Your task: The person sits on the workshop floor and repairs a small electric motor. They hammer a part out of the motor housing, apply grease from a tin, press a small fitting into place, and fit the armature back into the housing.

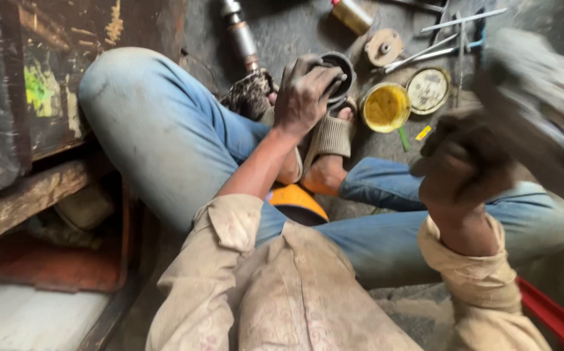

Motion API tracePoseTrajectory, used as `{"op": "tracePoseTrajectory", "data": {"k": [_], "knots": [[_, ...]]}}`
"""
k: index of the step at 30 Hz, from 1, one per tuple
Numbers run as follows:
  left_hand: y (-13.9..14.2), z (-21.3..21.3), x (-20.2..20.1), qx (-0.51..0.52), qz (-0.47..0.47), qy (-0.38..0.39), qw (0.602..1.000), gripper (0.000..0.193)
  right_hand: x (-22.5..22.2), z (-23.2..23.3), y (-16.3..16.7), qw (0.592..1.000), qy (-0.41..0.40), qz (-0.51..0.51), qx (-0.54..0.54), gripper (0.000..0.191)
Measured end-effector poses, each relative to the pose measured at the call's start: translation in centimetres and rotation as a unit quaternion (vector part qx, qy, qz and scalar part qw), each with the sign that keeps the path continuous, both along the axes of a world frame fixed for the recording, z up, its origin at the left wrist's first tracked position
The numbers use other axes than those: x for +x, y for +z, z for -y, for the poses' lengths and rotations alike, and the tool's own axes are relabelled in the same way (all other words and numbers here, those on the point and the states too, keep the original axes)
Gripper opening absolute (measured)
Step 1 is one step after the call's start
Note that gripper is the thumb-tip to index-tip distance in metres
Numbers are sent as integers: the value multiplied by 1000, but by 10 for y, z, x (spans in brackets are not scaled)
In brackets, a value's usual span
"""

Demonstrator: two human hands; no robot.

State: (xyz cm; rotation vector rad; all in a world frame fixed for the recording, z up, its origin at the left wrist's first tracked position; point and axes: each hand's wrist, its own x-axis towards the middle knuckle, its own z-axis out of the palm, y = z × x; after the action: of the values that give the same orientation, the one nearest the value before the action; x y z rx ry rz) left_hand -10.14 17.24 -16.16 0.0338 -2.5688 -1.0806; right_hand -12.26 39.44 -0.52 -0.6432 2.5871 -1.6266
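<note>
a: the dark metal ring point(339, 77) sat on the floor by the sandalled foot point(331, 133), left hand point(305, 97) clamped over its rim, likely to steady it.

b: and the right hand point(461, 170)?

a: raised and blurred, fist closed round a grey cloth point(542, 97). greasy fingers.

b: nearby?

a: an open round tin of yellow grease point(386, 107), its lid point(428, 90) beside it, thin steel rods point(454, 32) beyond.

A dark round metal ring point(339, 75), greasy, is held upright above the sandalled feet; a grey rag point(542, 91) is raised, blurred.
</note>
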Motion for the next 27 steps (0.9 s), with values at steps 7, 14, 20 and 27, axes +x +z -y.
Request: {"op": "tracePoseTrajectory", "data": {"k": [7,14,20,27], "knots": [[-4,1,-2,-31,-8,8,999,24,-9,13,-46,964,78,-90,239,24],[2,-6,-15,16,-44,18,999,22,-19,-23,-91,977,-114,178,5,37],[23,1,-20,235,-9,97,967,32,-64,-80,-200,810,-364,436,-148,29],[-3,59,-50,229,24,308,923,38,-64,-125,-269,654,-557,509,-55,39]]}}
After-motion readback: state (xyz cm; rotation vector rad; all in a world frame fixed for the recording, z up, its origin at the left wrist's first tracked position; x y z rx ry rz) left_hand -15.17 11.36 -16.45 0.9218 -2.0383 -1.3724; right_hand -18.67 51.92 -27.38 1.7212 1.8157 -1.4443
